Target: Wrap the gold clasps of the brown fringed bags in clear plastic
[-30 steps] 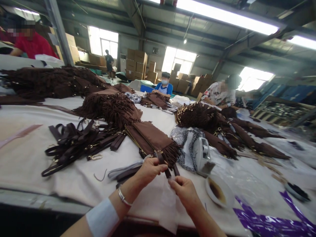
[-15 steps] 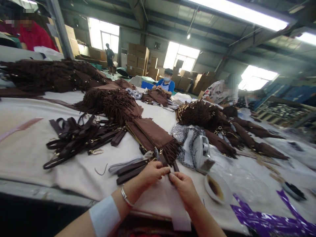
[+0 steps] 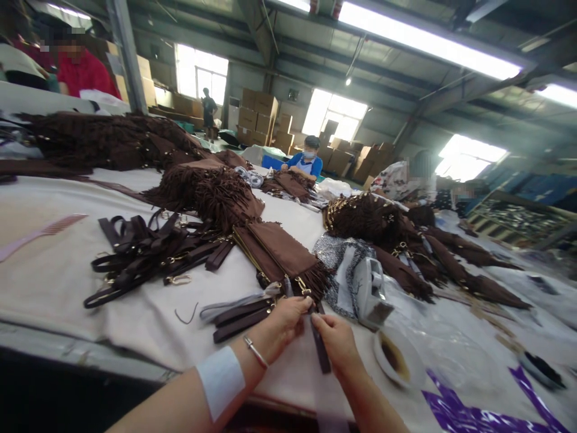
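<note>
My left hand, with a metal bangle at the wrist, pinches a dark brown strap close to its gold clasp. Just to the right, my right hand is closed on the same strap, whose end hangs below the fingers. A translucent plastic strip trails down beside my right hand; its upper end is hidden. Beyond my hands lies a brown fringed pouch with gold zippers. More brown straps rest left of my left hand.
A pile of straps and a pink comb lie left. Fringed bags are heaped farther back. Right stand a tape dispenser, a tape roll and purple plastic. Co-workers sit across the table.
The strap's dark end now hangs below my fingers, where the pale strip was in front before. My left hand has turned slightly and shifted right. The whole view has tilted a little.
</note>
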### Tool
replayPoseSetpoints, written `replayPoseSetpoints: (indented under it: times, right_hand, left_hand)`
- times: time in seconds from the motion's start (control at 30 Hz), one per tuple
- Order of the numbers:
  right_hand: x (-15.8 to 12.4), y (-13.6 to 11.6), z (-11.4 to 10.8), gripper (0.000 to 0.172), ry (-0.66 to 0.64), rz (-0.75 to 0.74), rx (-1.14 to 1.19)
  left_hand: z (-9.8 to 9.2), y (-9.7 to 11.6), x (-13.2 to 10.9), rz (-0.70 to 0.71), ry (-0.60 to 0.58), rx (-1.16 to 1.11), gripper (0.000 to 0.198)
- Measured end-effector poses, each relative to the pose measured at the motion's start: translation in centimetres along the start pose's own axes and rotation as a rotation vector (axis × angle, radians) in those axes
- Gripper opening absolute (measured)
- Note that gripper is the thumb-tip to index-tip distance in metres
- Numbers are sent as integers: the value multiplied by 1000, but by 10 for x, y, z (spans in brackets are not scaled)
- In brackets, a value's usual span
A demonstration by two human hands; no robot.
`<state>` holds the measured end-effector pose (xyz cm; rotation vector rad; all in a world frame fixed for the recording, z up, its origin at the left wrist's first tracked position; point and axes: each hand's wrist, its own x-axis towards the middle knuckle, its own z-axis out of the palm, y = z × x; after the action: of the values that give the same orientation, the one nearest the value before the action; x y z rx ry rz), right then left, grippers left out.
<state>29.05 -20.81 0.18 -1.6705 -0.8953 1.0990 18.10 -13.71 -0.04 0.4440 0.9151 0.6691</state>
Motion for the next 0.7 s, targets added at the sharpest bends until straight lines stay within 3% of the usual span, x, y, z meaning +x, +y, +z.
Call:
replayPoseSetpoints:
  times: [0.13, 0.3, 0.4, 0.5, 0.7]
  right_hand:
    - [16, -7, 3, 47, 12, 24, 155]
    - [2, -12, 11, 47, -48, 33, 150]
    - [-12, -12, 11, 47, -59, 36, 130]
    - [-21, -8, 5, 47, -54, 35, 65]
    - [-15, 0, 2, 48, 13, -5, -92]
  left_hand:
    - [0, -3, -5, -11, 5, 8, 22]
    - [-2, 25, -4, -118, 50, -28, 35]
    - [1, 31, 0, -50, 133, -143, 29]
    - [1, 22, 2, 13, 130, -211, 17]
    - [-11, 6, 0, 192, 139, -33, 18]
